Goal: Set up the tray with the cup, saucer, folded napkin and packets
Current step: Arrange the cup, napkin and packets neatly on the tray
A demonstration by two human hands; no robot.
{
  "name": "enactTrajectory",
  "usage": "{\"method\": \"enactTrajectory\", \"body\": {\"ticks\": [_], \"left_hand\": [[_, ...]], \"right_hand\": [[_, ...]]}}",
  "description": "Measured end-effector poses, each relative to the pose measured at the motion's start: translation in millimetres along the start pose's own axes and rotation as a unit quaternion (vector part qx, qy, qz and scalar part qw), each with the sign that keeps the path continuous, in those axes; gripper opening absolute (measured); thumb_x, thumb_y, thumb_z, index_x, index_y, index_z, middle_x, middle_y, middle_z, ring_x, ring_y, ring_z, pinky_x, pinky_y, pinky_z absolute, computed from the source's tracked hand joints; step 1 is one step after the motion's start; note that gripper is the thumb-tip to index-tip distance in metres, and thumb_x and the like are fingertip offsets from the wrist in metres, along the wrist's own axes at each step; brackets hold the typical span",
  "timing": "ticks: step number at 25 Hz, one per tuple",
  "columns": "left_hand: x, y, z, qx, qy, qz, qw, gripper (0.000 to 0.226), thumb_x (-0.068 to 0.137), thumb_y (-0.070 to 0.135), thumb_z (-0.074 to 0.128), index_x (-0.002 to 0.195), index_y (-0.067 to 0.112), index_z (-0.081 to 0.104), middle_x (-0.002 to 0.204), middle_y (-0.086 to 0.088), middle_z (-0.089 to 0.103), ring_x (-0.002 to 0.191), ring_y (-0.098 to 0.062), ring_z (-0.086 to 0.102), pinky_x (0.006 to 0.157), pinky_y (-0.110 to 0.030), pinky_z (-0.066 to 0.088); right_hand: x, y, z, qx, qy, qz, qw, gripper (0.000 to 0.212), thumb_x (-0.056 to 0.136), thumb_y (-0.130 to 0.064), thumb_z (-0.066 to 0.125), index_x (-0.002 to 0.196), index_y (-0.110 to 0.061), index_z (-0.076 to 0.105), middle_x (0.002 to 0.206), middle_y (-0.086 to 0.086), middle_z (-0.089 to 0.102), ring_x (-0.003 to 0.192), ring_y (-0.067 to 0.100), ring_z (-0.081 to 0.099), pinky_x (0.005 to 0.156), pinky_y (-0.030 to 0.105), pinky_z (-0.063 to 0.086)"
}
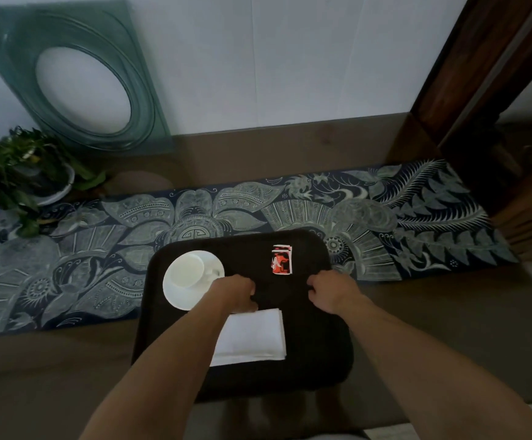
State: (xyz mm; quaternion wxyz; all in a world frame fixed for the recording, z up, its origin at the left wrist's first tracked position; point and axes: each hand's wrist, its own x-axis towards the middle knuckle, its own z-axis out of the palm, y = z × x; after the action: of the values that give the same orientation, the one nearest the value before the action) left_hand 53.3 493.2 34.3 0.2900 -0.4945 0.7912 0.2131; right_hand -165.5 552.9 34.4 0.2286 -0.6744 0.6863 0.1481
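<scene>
Tray [315, 354] on table, holds everything | cup [186, 269] on saucer [175, 296], far left | packets [281, 259] far right | napkin [252, 336] near middle, kept reachable | my left hand [237, 293] and right hand [329, 292] curled above napkin, grip unclear.

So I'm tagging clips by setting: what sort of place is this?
Probably a hotel room or guesthouse: a serving tray on a wooden counter with a batik runner and a potted plant.

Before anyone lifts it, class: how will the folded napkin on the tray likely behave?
The napkin looks like soft layered cloth, so it probably droops and may unfold if lifted by one corner. It lies flat and thin, so it is likely light and should slide rather than roll.
</scene>
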Motion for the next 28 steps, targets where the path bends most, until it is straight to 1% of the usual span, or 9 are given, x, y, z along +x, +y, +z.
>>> {"method": "enactTrajectory", "body": {"ticks": [3,7,10,13,15,18,20,24,28], "left_hand": [[11.6,12.1,-14.7,-0.005,0.008,-0.013,1.000,0.052,0.086,0.044,0.064,0.133,0.026,0.051,0.127,-0.002,0.059,0.117,-0.022,0.055,0.093,-0.037,0.047],[21.8,15.1,-21.9,0.000,0.018,-0.021,1.000,0.057,0.085,0.045,0.066,0.136,0.027,0.048,0.131,-0.004,0.056,0.122,-0.025,0.051,0.100,-0.043,0.044],[30.4,11.0,-23.1,0.016,0.033,-0.020,0.999,0.062,0.083,0.048,0.067,0.138,0.028,0.046,0.135,-0.005,0.052,0.128,-0.027,0.044,0.106,-0.047,0.037],[43.3,5.3,-27.6,0.019,0.073,-0.007,0.997,0.068,0.080,0.051,0.067,0.140,0.029,0.043,0.136,-0.004,0.049,0.129,-0.026,0.041,0.106,-0.047,0.033],[52.7,4.1,-28.9,0.018,0.105,0.005,0.994,0.079,0.077,0.055,0.068,0.144,0.028,0.037,0.139,-0.004,0.046,0.131,-0.026,0.038,0.107,-0.047,0.032],[68.3,4.5,-29.1,-0.002,0.143,0.025,0.989,0.107,0.068,0.063,0.071,0.153,0.027,0.016,0.147,-0.004,0.036,0.137,-0.027,0.029,0.111,-0.048,0.027],[76.0,4.8,-28.0,0.004,0.153,0.042,0.987,0.118,0.064,0.067,0.071,0.154,0.025,0.008,0.150,-0.004,0.031,0.140,-0.027,0.024,0.114,-0.049,0.023],[90.2,0.7,-26.1,0.035,0.152,0.080,0.985,0.114,0.065,0.071,0.068,0.154,0.025,0.013,0.149,-0.004,0.031,0.138,-0.028,0.024,0.116,-0.048,0.020],[98.9,-2.9,-26.5,0.043,0.167,0.107,0.979,0.103,0.067,0.068,0.068,0.150,0.025,0.024,0.142,-0.003,0.036,0.131,-0.027,0.029,0.109,-0.044,0.028]], "right_hand": [[11.0,20.2,-7.3,0.002,-0.001,-0.009,1.000,0.040,0.093,-0.039,0.046,0.126,-0.018,0.058,0.117,0.007,0.061,0.112,0.026,0.055,0.092,0.042,0.047],[25.8,33.3,-15.0,-0.014,0.010,-0.029,0.999,0.045,0.091,-0.044,0.050,0.128,-0.020,0.054,0.118,0.006,0.058,0.115,0.025,0.051,0.091,0.043,0.045],[38.1,30.9,-16.7,-0.014,0.029,-0.044,0.999,0.049,0.089,-0.049,0.052,0.130,-0.022,0.053,0.120,0.004,0.056,0.117,0.024,0.047,0.096,0.044,0.041],[52.5,23.4,-17.4,-0.017,0.057,-0.054,0.997,0.056,0.086,-0.054,0.054,0.133,-0.024,0.051,0.127,0.003,0.053,0.122,0.024,0.042,0.101,0.045,0.036],[60.9,17.9,-18.7,-0.016,0.066,-0.060,0.996,0.068,0.082,-0.059,0.057,0.139,-0.024,0.044,0.132,0.003,0.048,0.126,0.025,0.038,0.105,0.045,0.032],[74.8,9.3,-20.6,-0.012,0.055,-0.052,0.997,0.095,0.073,-0.064,0.065,0.149,-0.023,0.025,0.144,0.005,0.036,0.134,0.028,0.028,0.109,0.048,0.026],[81.9,3.3,-17.9,-0.006,0.050,-0.047,0.998,0.108,0.067,-0.065,0.070,0.152,-0.024,0.016,0.150,0.005,0.027,0.138,0.030,0.021,0.112,0.049,0.021],[92.3,-1.8,-7.9,-0.007,0.055,-0.044,0.997,0.109,0.066,-0.065,0.071,0.152,-0.027,0.016,0.151,0.004,0.025,0.138,0.031,0.019,0.113,0.049,0.020],[97.4,-0.1,-1.2,0.002,0.077,-0.057,0.995,0.096,0.071,-0.063,0.068,0.148,-0.028,0.023,0.148,0.004,0.030,0.135,0.029,0.024,0.111,0.048,0.024]]}}
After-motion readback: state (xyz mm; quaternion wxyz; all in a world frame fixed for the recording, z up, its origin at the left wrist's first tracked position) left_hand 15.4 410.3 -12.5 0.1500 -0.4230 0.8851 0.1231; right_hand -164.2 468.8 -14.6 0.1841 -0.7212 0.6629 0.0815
